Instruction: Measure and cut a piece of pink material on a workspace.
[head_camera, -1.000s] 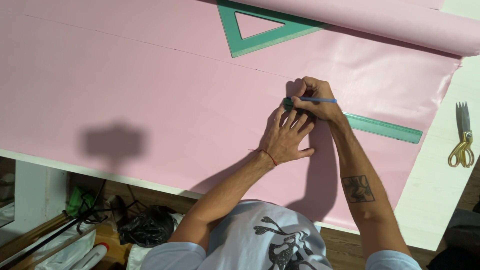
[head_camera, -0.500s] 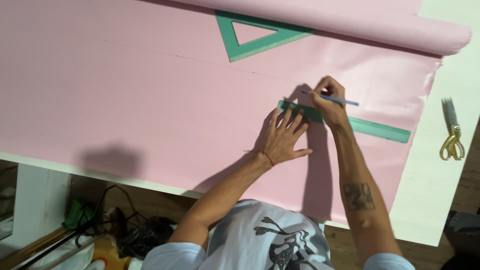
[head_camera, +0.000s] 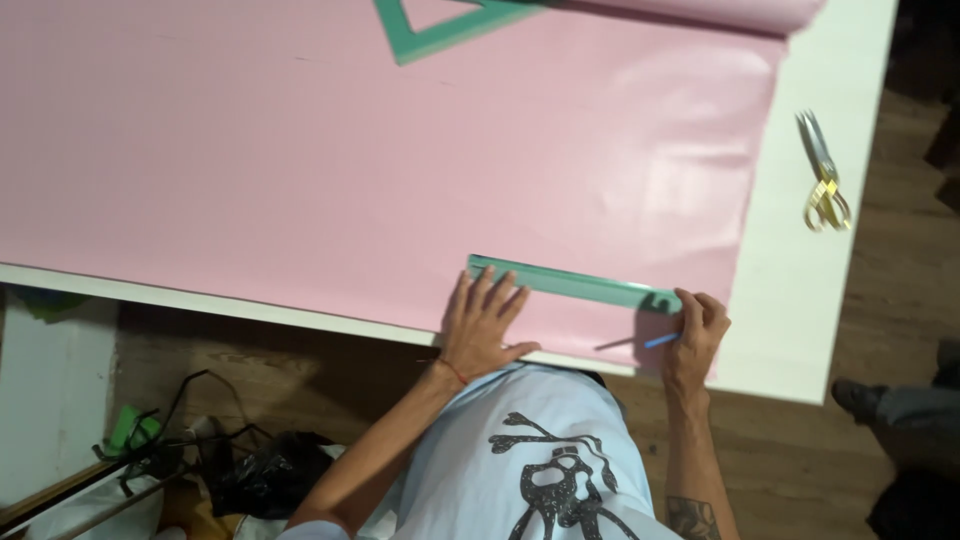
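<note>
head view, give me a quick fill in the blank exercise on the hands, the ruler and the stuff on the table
1. The left hand presses flat on the ____ end of the green ruler.
2. The right hand holds a blue ____ at the ruler's other end.
3. The ruler lies on a sheet of ____ paper spread over the white table.
4. The scissors lie on the bare table, to the ____ of the paper.

Missing words: left; pen; pink; right

Ruler (head_camera: 575, 283) lies on the sheet (head_camera: 300, 150) — set square (head_camera: 440, 25) behind, scissors (head_camera: 825, 180) right.
</note>
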